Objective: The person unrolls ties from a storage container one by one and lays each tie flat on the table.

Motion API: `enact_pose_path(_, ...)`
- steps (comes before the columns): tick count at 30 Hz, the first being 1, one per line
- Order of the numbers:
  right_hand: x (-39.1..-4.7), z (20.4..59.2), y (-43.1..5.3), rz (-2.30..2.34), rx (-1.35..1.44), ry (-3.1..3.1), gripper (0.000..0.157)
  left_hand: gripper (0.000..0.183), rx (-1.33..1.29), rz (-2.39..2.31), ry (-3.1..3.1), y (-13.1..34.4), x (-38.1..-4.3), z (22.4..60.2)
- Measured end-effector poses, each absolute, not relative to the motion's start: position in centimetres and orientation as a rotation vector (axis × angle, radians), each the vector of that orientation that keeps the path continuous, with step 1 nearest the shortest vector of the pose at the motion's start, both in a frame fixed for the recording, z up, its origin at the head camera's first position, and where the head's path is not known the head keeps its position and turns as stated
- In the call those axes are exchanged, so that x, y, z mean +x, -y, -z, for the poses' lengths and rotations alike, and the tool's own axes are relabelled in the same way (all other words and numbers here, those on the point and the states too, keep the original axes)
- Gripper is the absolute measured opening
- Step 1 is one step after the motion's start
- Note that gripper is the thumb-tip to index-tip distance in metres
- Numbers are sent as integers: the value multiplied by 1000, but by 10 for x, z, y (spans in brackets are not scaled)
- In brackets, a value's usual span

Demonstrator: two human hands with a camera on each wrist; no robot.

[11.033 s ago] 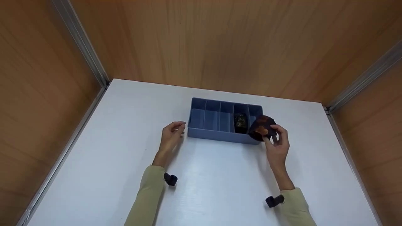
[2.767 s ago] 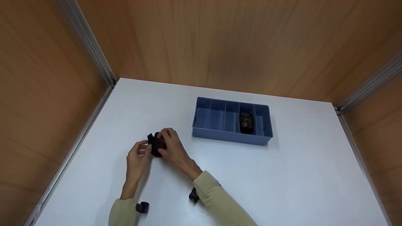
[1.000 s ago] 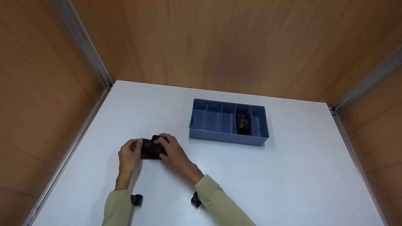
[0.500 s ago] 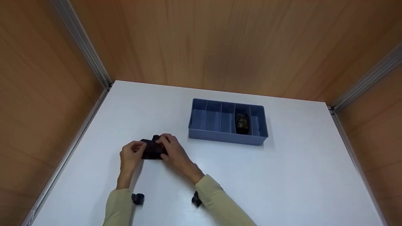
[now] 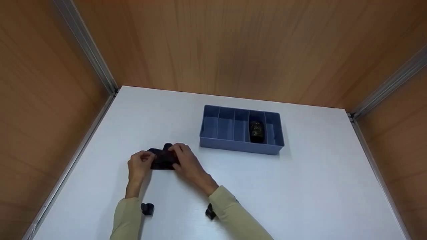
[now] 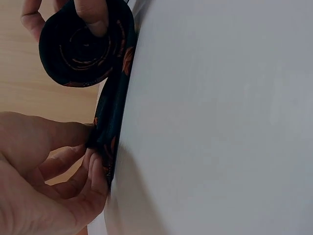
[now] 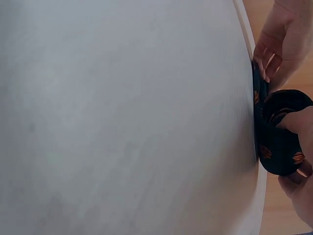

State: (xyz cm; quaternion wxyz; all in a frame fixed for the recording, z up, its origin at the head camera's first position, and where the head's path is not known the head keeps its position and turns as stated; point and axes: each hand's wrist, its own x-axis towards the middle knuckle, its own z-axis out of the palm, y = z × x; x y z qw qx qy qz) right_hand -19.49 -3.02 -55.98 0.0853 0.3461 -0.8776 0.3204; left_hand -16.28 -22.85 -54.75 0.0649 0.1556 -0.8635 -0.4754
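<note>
A dark necktie (image 5: 162, 160) with orange flowers lies partly rolled on the left of the white table. In the left wrist view its coiled part, the tie roll (image 6: 73, 54), stands on edge, and a flat length runs from it. My left hand (image 5: 137, 166) pinches the flat end between thumb and fingers. My right hand (image 5: 190, 166) grips the coil, its thumb against the spiral side and fingers behind it. The right wrist view shows the flowered outside of the tie (image 7: 274, 152). Part of the coil is hidden behind the right hand.
A blue divided box (image 5: 240, 145) stands to the right of the hands, towards the back. One compartment holds a dark roll with a gold pattern (image 5: 257, 131). Wooden panels (image 5: 213, 50) close the table at the back and sides.
The necktie roll was carried from the box's right end to the left of the table. Its flat end was drawn out leftward. Over the last half second, the hands barely shifted.
</note>
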Motion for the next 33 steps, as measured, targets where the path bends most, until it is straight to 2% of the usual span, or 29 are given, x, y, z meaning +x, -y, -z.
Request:
enact_pose_path(5,-199,567,25,-976,1034,2621,59,15,464,1430,2622,228,-168,554)
enact_pose_path(17,-206,570,16,-1011,1099,2615,60,13,471,1435,2622,226,-171,556)
enact_pose_path(24,-208,571,8,-986,1137,2583,77,14,465,1390,2639,225,-173,557)
enact_pose_path(33,-210,571,4,-991,1214,2571,72,14,489,1378,2635,225,-175,561)
